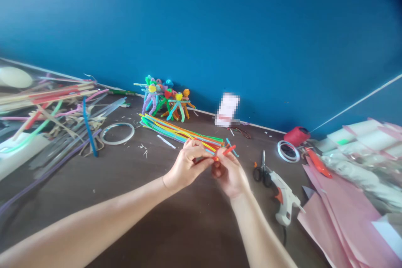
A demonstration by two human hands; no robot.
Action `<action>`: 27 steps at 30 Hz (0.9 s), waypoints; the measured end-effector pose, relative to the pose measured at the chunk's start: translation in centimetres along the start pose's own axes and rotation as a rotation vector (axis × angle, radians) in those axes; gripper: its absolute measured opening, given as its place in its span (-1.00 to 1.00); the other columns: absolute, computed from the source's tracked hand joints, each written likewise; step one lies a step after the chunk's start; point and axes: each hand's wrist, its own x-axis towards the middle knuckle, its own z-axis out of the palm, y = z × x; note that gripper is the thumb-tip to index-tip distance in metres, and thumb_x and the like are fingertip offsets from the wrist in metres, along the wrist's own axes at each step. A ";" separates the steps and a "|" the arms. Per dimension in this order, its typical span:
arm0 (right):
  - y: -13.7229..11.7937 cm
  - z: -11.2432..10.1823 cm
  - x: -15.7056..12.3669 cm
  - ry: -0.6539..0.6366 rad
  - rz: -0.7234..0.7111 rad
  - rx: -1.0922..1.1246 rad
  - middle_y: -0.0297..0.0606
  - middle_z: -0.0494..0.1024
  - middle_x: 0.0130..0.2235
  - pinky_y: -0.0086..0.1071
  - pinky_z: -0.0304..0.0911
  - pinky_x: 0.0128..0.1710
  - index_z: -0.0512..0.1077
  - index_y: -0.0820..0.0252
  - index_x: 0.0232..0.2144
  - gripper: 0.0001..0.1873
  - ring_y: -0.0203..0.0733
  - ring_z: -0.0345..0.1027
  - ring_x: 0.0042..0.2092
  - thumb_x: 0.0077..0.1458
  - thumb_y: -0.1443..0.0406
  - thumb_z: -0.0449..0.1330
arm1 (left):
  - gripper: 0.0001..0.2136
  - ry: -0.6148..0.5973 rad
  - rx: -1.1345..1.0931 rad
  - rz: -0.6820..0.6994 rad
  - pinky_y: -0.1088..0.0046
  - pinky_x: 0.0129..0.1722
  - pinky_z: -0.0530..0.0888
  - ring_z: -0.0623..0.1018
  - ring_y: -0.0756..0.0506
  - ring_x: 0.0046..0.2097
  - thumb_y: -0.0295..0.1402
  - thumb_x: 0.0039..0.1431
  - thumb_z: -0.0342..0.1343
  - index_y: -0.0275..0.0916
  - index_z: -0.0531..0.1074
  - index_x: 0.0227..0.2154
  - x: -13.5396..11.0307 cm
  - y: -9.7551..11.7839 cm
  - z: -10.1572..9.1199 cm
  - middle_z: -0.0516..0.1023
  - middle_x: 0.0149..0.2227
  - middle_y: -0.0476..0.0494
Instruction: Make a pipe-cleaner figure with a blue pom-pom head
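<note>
Between my two hands is an orange-red pipe cleaner (pixel 230 150), with a short end sticking out past the right thumb and a small yellow-orange bit at the pinch. My left hand (pixel 184 165) is closed, thumb and fingertips pinching its left part. My right hand (pixel 231 173) is closed around it from the other side, hiding much of it. Just behind my hands lies a bundle of coloured pipe cleaners (pixel 176 130) in green, yellow, orange and blue. Beyond it stands a cluster of little pipe-cleaner figures (pixel 178 106) with round heads.
Scissors (pixel 265 169) and a white glue gun (pixel 284 201) lie to my right, beside pink paper sheets (pixel 342 213). A red spool (pixel 296 136) and a ring of tape (pixel 288 151) sit farther back. Loose strips (pixel 63 125) pile up at left near a white ring (pixel 118 125).
</note>
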 end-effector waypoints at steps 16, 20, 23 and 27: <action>0.3 0.8 -1.7 0.152 -0.799 -1.161 -0.22 0.46 -0.41 -0.33 0.19 -0.30 0.37 0.12 -0.39 -0.92 -0.19 0.32 -0.36 0.04 0.32 0.07 | -0.90 0.122 0.305 0.021 0.20 -0.06 0.11 0.35 -0.08 -0.29 -0.32 0.02 0.07 -0.15 0.48 -0.47 0.2 -0.7 -0.3 0.49 -0.51 -0.04; -0.4 0.2 -1.6 0.137 -0.782 -1.287 -0.21 0.45 -0.43 -0.34 0.17 -0.32 0.37 0.12 -0.41 -0.90 -0.19 0.30 -0.39 0.05 0.30 0.05 | -0.88 0.044 0.396 0.149 0.10 0.04 -0.09 0.35 -0.10 -0.23 -0.35 0.04 0.04 -0.08 0.48 -0.42 0.1 -0.5 -0.5 0.50 -0.52 0.00; -0.8 0.2 -1.5 0.099 -0.717 -1.309 -0.24 0.42 -0.48 -0.37 0.15 -0.37 0.37 0.13 -0.47 -0.87 -0.22 0.26 -0.44 0.05 0.26 0.06 | -0.84 -0.021 0.456 0.194 0.06 0.06 -0.16 0.34 -0.11 -0.19 -0.38 0.07 0.00 -0.06 0.48 -0.45 0.0 -0.5 -0.5 0.48 -0.53 0.00; -1.1 0.4 -1.0 0.110 -0.557 -1.075 -0.33 0.35 -0.56 -0.43 0.13 -0.47 0.32 0.16 -0.57 -0.83 -0.31 0.18 -0.51 0.00 0.22 0.10 | -0.80 -0.112 0.432 0.255 0.07 0.06 -0.14 0.34 -0.10 -0.19 -0.37 0.10 -0.04 -0.09 0.48 -0.49 0.1 -0.9 -0.5 0.47 -0.53 -0.02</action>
